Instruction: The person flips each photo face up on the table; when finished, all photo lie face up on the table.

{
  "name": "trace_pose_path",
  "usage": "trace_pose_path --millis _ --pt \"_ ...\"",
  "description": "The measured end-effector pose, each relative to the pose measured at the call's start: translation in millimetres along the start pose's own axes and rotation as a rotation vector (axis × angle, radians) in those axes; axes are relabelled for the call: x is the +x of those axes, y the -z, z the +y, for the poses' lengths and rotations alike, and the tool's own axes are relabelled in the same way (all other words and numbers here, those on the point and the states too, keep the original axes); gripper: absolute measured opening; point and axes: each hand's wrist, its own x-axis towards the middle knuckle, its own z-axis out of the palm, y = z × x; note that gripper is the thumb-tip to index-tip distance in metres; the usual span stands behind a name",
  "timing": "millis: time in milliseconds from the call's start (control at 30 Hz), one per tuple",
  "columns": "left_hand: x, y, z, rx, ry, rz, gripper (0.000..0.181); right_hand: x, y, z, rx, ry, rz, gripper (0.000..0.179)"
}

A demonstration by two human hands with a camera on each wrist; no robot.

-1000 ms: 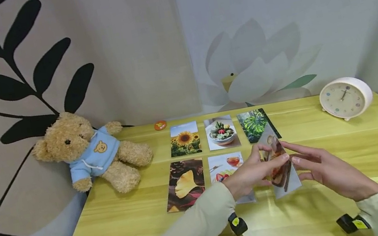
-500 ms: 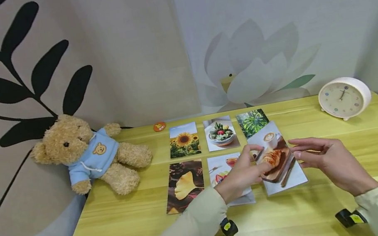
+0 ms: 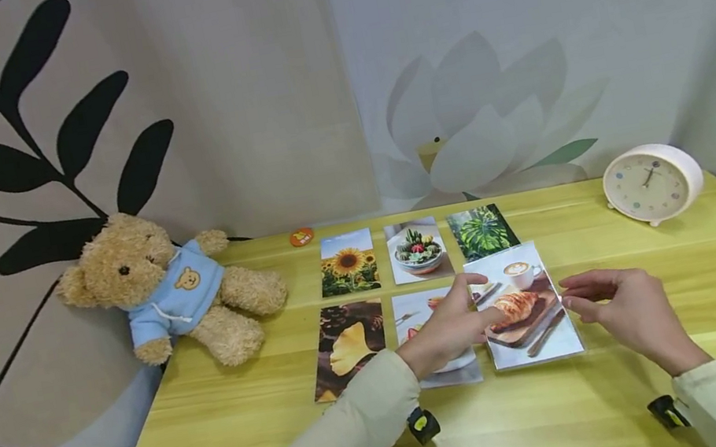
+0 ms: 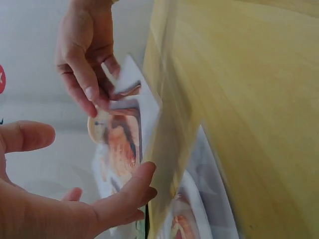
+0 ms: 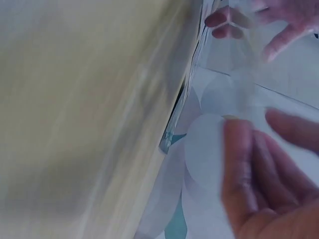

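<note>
A photo card (image 3: 535, 340) with a croissant, a coffee cup and a knife printed on it stands between both hands, partly raised, face toward the head camera. My left hand (image 3: 445, 332) pinches its left edge, thumb lying over the front, while another finger extends apart. At the opposite edge, my right hand (image 3: 640, 313) pinches the side with its fingertips. In the left wrist view, the right hand (image 4: 89, 59) is on the tilted card (image 4: 119, 144). A fruit-and-tea card (image 3: 453, 374) lies partly under the left hand. Motion blurs the right wrist view.
Other cards lie in rows: sunflower (image 3: 346, 261), cactus bowl (image 3: 419, 250), green leaf (image 3: 482, 231) and ginkgo leaf (image 3: 349, 350). A teddy bear (image 3: 175, 288) leans at the left. A white clock (image 3: 653, 183) stands at the right; an orange disc (image 3: 301, 237) lies at the back.
The croissant card has turned from nearly edge-on to facing the head camera and has straightened. The left hand has shifted slightly left; the right hand has drawn a little nearer the wearer.
</note>
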Motion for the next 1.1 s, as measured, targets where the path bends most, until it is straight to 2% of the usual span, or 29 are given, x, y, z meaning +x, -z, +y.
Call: trace_pose_path --millis 100,200,400,567,733,900,1100 --pt "1.2 -1.1 -1.5 -0.001 0.014 -0.012 0.056 -1.8 0 3 -0.093 0.007 -0.077 0.03" --pt "3.4 -2.2 -2.0 0.006 0.025 -0.03 0.055 -3.0 -1 5 -0.111 -0.011 -0.152 0.034" --pt "6.7 -1.5 -2.9 0.033 0.046 -0.058 0.05 -3.9 -2 6 -0.065 -0.083 -0.262 0.044" --pt "7.1 -0.6 -5.2 0.1 0.025 -0.018 0.049 -4.2 -4 9 -0.008 -0.132 -0.327 0.047" --pt "6.9 -1.6 -4.6 0.191 0.009 0.023 0.049 -2.8 -4 10 0.024 -0.148 -0.356 0.049" --pt "6.7 -3.8 -2.2 0.266 0.031 0.057 0.046 -1.2 -4 10 0.044 -0.15 -0.37 0.051" --pt "7.4 -4.8 -1.7 0.277 0.059 0.09 0.042 1.9 -6 9 0.027 -0.14 -0.371 0.051"
